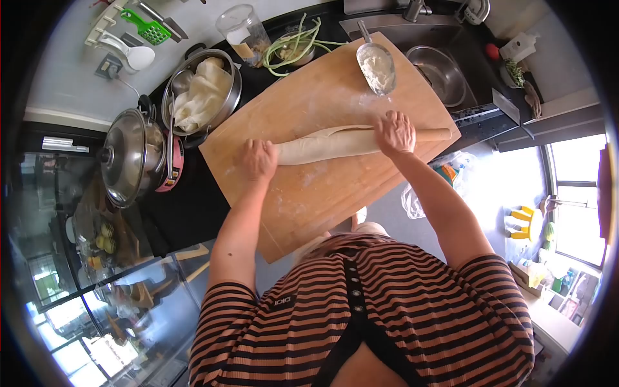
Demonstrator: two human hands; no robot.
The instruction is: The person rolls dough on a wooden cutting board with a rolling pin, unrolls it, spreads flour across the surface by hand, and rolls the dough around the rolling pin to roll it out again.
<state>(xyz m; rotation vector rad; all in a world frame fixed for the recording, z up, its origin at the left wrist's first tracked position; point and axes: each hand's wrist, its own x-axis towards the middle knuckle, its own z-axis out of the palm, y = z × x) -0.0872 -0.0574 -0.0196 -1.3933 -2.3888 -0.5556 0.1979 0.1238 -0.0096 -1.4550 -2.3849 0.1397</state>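
Note:
A sheet of pale dough (329, 147) is wound around a wooden rolling pin (433, 135), which lies across a floured wooden board (303, 206). The dough's upper edge lifts in a loose fold. My left hand (260, 160) is closed over the roll's left end, its fingers curled down. At the other end my right hand (395, 133) grips the dough-covered pin, whose bare end sticks out to the right. Behind the roll, a metal scoop (376, 69) with white flour rests on the board's far part.
A steel pot (235, 84) with a white cloth and a lidded pot (132, 155) stand at left. Behind the board are green long beans (293, 48) and a clear jar (244, 29). A sink with a steel bowl (442, 74) lies at back right.

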